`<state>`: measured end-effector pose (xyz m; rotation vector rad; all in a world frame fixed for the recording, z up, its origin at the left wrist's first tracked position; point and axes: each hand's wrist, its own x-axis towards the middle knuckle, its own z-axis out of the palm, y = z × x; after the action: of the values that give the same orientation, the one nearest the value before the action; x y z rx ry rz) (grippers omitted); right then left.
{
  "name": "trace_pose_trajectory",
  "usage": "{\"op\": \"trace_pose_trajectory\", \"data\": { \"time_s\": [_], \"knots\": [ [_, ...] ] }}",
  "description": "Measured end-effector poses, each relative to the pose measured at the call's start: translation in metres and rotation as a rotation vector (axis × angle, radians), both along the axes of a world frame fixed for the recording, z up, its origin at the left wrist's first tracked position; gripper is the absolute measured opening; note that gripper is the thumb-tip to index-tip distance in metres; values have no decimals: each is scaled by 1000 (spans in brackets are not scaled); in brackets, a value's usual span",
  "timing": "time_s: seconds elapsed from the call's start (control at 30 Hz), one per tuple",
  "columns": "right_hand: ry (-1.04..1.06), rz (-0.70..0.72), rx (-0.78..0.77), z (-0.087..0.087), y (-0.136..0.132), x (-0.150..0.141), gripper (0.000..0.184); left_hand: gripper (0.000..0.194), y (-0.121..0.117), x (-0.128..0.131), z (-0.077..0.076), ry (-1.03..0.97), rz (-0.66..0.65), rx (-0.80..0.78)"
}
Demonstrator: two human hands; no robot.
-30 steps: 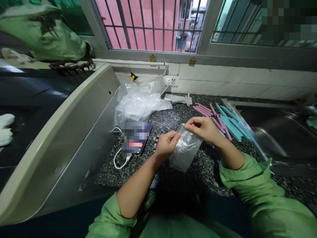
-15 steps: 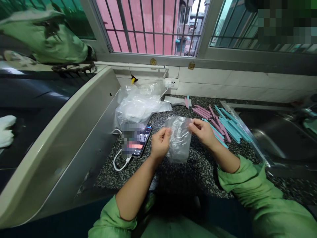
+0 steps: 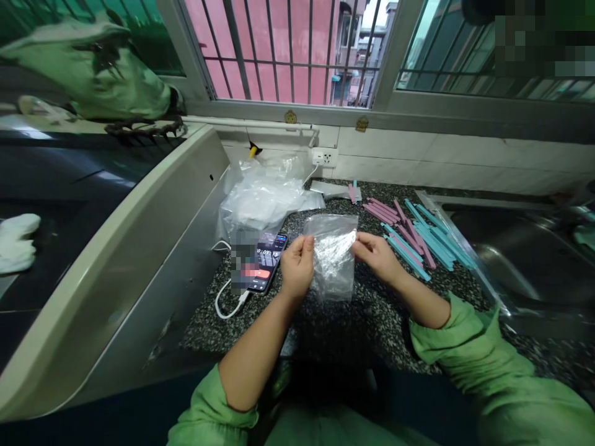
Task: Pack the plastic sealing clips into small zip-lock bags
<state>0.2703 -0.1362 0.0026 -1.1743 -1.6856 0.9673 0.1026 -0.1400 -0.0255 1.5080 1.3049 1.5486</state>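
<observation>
Between my two hands hangs a clear plastic bag (image 3: 333,263), crinkled and shiny, above the speckled dark countertop. My left hand (image 3: 297,263) pinches its left edge with thumb and fingers. On the opposite edge, my right hand (image 3: 375,255) grips the bag near its upper right side. Whether anything lies inside the bag, I cannot tell. Just left of my left hand lies a phone (image 3: 267,266) with a lit screen and a white cable (image 3: 239,305) plugged in. Right of my right hand are several pink sticks (image 3: 382,210) and several blue sticks (image 3: 437,241).
A heap of clear plastic bags (image 3: 260,201) lies at the back left, near a wall socket (image 3: 324,157). A metal sink (image 3: 511,241) borders the counter on the right. A raised appliance side (image 3: 139,248) stands on the left. Behind is a barred window (image 3: 297,62).
The bag is spread flatter and wider at its top between my hands. Both hands have shifted slightly left while keeping hold of it.
</observation>
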Motion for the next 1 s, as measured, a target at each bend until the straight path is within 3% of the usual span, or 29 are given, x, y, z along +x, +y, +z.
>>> {"op": "trace_pose_trajectory", "data": {
  "time_s": [0.2, 0.37, 0.53, 0.67, 1.0],
  "knots": [
    [-15, -14, -32, -13, -3, -6, 38, 36, 2, -1, 1, -15, 16, 11],
    [-16, -43, -33, -12, -1, -5, 39, 36, 1, -1, 1, -13, 12, 22],
    [-26, 68, -92, -11, -6, -4, 37, 35, 3, -2, 0, -33, 59, 52],
    [-135, 160, -213, -20, -16, -2, 42, 33, 4, -2, -2, -31, 84, 71],
    [-150, 165, -237, -33, -22, 3, 44, 34, 4, -1, -2, -52, 58, 54]
  ]
}}
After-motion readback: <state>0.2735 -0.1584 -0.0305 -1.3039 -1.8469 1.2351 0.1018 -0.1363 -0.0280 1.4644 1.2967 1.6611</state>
